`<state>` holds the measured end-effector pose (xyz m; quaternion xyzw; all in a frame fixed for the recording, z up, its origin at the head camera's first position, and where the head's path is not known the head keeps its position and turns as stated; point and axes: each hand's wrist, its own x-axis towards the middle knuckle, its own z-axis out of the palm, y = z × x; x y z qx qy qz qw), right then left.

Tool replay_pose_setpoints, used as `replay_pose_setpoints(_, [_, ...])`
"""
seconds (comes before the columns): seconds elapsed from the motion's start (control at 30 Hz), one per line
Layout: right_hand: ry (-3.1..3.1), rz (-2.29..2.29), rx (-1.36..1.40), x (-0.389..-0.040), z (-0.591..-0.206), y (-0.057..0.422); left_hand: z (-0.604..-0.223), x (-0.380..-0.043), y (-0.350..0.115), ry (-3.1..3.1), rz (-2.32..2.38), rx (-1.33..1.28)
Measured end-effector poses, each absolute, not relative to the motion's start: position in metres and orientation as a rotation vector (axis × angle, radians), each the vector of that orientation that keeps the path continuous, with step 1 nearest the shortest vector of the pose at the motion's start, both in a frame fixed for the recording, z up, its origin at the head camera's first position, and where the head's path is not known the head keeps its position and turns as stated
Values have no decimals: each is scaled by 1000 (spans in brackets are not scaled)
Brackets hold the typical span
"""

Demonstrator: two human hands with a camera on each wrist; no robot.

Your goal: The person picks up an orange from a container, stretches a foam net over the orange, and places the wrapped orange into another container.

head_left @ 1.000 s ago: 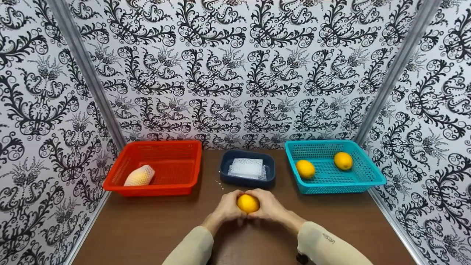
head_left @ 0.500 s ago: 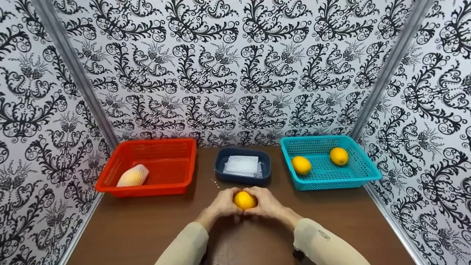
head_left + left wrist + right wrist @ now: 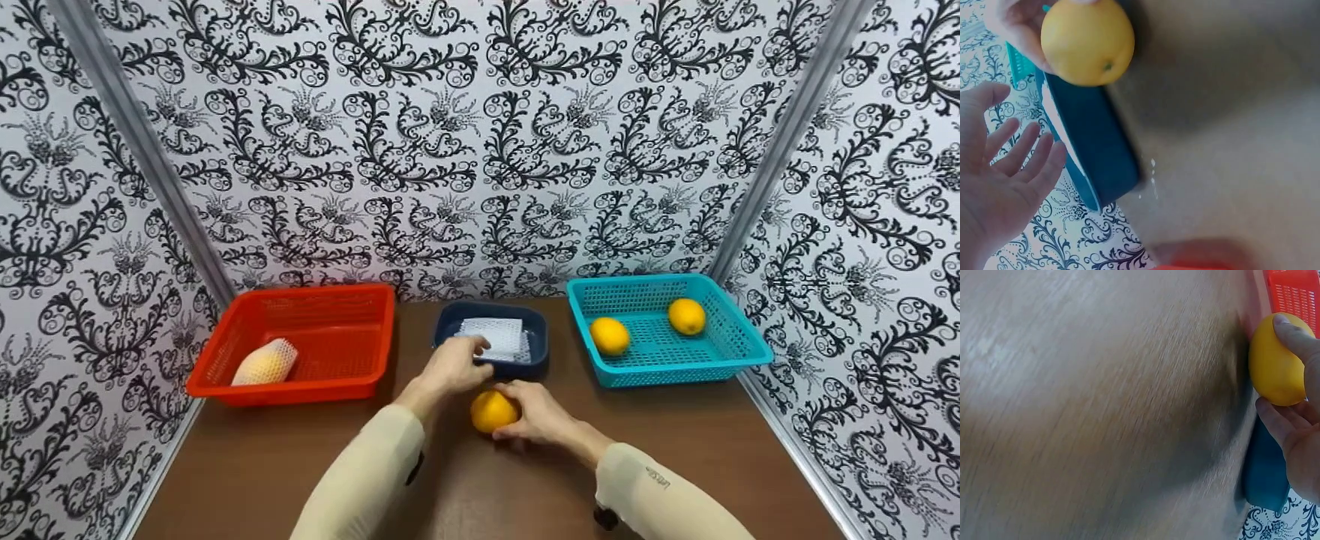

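Left grip (image 3: 452,366) has released yellow fruit (image 3: 492,412).

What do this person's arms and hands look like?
The left hand and right hand are bare. The left sleeve and right sleeve are cream; dark lettering, too small to read, marks the right one. Small black objects show beside both.

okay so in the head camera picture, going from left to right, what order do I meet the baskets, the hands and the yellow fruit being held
Red basket → left hand → held yellow fruit → right hand → turquoise basket.
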<state>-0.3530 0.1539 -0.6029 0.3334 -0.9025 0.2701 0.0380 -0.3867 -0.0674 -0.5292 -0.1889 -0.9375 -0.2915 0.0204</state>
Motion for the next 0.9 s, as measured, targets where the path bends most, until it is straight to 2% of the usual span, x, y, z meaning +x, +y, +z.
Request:
replay_pose_setpoints(0.23, [-2761, 818, 1022, -355, -601, 156, -520, -415, -59, -2901, -643, -544])
replay_pose_setpoints(0.6, [-2813, 833, 1001, -352, -603, 150, -545, -449, -54, -2994, -582, -364])
replay_pose_setpoints(0.8, [-2811, 856, 984, -352, -602, 153, -548, -460, -41, -3016, -475, -425])
replay_pose_setpoints(0.9, [-2814, 859, 982, -353, -601, 153, -566, -476, -35, -2966, -390, -457])
